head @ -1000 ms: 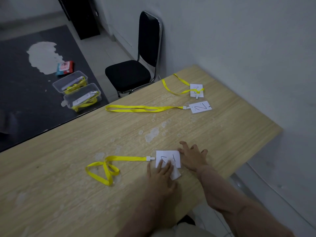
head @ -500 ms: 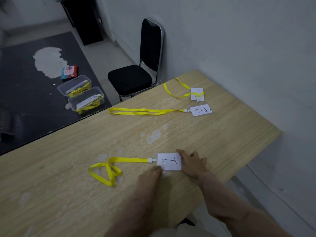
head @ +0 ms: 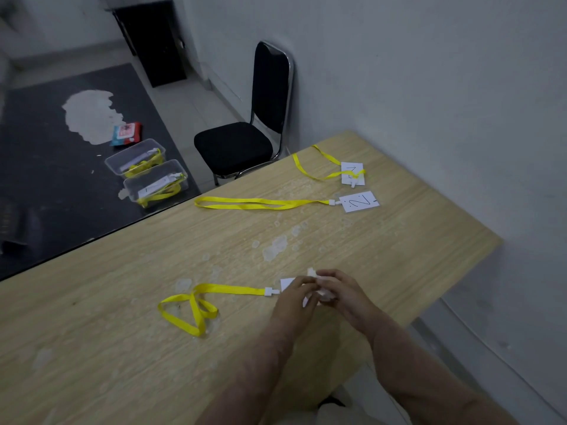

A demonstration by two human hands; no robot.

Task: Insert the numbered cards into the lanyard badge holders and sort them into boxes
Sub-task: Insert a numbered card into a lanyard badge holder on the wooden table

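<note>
Hands meet near the front edge of the surface (head: 122, 348), and we find the near badge holder (head: 287, 283) caught between them. The left hand (head: 293, 302) pinches its white face on the clip side, and the right hand (head: 346, 294) curls its fingers round the other end. Fingers hide most of it, so we cannot read a number. Its yellow lanyard (head: 233, 289) lies leftward across the wood and ends in a loose loop.

Well apart, toward the far corner, we see two more badges. The badge marked 2 (head: 359, 201) has its strap stretched straight, and the far badge (head: 352, 173) lies under a curled strap.

On the floor stand the farther clear box (head: 135, 159) and the nearer clear box (head: 156, 183), just beside each other. Each holds white badges and bundled yellow strap.
</note>
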